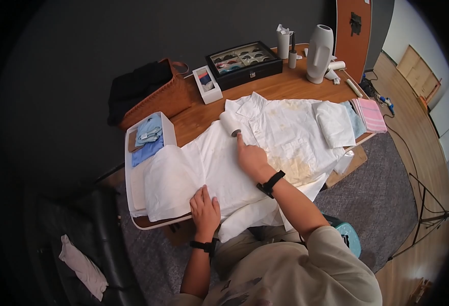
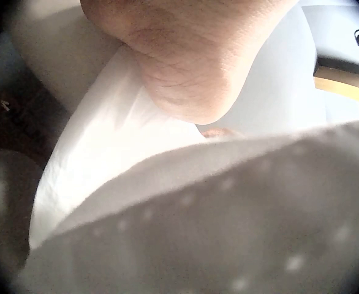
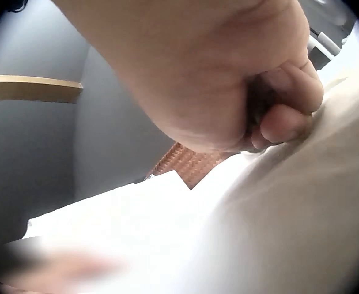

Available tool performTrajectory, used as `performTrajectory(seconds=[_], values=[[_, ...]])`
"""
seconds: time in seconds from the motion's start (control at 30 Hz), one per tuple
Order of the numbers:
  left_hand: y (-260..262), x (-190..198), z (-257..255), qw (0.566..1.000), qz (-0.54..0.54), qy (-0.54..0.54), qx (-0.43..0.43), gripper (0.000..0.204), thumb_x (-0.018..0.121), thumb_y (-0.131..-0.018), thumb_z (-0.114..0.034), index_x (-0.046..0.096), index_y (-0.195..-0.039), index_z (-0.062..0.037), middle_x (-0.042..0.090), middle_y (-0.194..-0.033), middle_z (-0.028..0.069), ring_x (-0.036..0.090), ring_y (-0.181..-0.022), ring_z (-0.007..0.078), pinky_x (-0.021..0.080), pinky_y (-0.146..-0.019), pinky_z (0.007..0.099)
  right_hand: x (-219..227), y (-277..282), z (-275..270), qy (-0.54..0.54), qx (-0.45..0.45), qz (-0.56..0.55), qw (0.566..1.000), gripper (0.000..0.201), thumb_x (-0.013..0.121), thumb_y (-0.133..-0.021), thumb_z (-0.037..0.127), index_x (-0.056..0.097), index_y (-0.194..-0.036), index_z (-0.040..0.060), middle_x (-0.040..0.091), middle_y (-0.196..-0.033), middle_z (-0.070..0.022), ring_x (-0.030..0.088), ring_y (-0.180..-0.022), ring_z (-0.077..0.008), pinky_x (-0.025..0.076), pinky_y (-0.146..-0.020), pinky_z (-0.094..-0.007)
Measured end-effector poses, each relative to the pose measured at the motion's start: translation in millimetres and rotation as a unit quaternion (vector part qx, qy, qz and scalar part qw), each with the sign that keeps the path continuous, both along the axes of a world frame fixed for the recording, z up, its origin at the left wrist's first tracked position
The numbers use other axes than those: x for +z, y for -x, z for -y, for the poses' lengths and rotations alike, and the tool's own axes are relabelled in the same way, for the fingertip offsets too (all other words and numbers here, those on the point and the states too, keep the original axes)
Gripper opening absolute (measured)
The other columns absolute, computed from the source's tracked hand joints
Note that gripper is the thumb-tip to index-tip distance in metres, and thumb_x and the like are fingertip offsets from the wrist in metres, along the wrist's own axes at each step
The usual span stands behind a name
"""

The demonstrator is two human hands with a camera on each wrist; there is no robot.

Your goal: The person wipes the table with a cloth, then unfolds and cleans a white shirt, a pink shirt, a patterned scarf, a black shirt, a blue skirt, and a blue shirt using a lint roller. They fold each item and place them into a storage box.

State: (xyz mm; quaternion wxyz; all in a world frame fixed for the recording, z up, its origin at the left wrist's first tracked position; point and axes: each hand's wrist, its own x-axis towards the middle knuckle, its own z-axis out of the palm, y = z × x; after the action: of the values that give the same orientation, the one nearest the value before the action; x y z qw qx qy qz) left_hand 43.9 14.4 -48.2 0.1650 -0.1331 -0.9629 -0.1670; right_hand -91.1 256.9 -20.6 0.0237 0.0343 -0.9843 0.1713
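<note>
A white button-up shirt (image 1: 280, 122) with yellowish-brown stains is spread over the table. My right hand (image 1: 253, 161) grips a white lint roller (image 1: 228, 123) on the shirt, index finger laid along towards the roller's grey end; the handle is hidden beneath the hand. In the right wrist view the right hand's other fingers (image 3: 287, 122) are curled in, close against the cloth. Near the front table edge, my left hand (image 1: 204, 209) rests on the lower part of the shirt with its fingers extended. Cloth hides most of the left hand's fingers in the left wrist view.
At left stand a white box (image 1: 169, 133) with folded blue cloths and a brown woven basket (image 1: 158, 94) holding dark fabric. Behind are a black glasses case (image 1: 245, 72), a small white box (image 1: 215, 95) and a white face-shaped vase (image 1: 320, 56). Pink towels (image 1: 370, 116) lie at the right.
</note>
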Motion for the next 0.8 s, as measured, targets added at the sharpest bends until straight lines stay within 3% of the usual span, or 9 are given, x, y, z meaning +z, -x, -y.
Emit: performTrajectory(seconds=[0.2, 0.3, 0.37, 0.57, 0.8], values=[[2, 0, -1, 1.000, -0.018, 0.015, -0.002, 0.056, 0.066, -0.100, -0.019, 0.055, -0.149, 0.0058, 0.057, -0.143, 0.0227, 0.053, -0.126, 0.0423, 0.045, -0.111, 0.0525, 24, 3, -20, 0.024, -0.084, -0.010, 0.996, 0.066, 0.052, -0.102, 0.014, 0.037, -0.164, -0.0046, 0.076, -0.081, -0.0233, 0.075, -0.070, -0.0411, 0.060, -0.064, -0.0541], [0, 2, -4, 1.000, -0.008, 0.020, 0.009, 0.056, 0.066, -0.099, -0.019, 0.055, -0.149, 0.0053, 0.057, -0.143, 0.0226, 0.054, -0.126, 0.0425, 0.045, -0.110, 0.0526, 28, -21, -11, 0.049, -0.038, -0.033, 0.998, 0.066, 0.053, -0.103, 0.017, 0.037, -0.164, -0.0035, 0.075, -0.079, -0.0225, 0.074, -0.068, -0.0404, 0.058, -0.062, -0.0543], [0, 2, -4, 0.999, -0.012, 0.027, 0.013, 0.056, 0.066, -0.099, -0.019, 0.055, -0.149, 0.0047, 0.057, -0.143, 0.0225, 0.054, -0.126, 0.0425, 0.045, -0.110, 0.0527, 26, -49, 4, 0.035, 0.066, -0.069, 0.995, 0.071, 0.054, -0.096, 0.012, 0.039, -0.162, -0.0085, 0.075, -0.078, -0.0205, 0.075, -0.065, -0.0365, 0.060, -0.058, -0.0493], [1, 0, -2, 1.000, -0.007, 0.000, 0.001, 0.057, 0.065, -0.100, -0.017, 0.054, -0.151, 0.0037, 0.057, -0.144, 0.0214, 0.052, -0.128, 0.0419, 0.040, -0.112, 0.0541, 9, -111, 43, 0.042, 0.179, -0.031, 0.982, 0.068, 0.057, -0.097, 0.014, 0.044, -0.160, -0.0074, 0.074, -0.076, -0.0187, 0.075, -0.064, -0.0335, 0.060, -0.056, -0.0455], [1, 1, -2, 0.999, -0.021, 0.030, 0.001, 0.057, 0.066, -0.099, -0.019, 0.054, -0.150, 0.0048, 0.057, -0.143, 0.0229, 0.054, -0.126, 0.0425, 0.044, -0.110, 0.0532, -3, -99, 27, 0.016, 0.126, -0.068, 0.990, 0.065, 0.057, -0.096, 0.013, 0.047, -0.157, -0.0070, 0.075, -0.075, -0.0173, 0.075, -0.062, -0.0330, 0.060, -0.056, -0.0449]])
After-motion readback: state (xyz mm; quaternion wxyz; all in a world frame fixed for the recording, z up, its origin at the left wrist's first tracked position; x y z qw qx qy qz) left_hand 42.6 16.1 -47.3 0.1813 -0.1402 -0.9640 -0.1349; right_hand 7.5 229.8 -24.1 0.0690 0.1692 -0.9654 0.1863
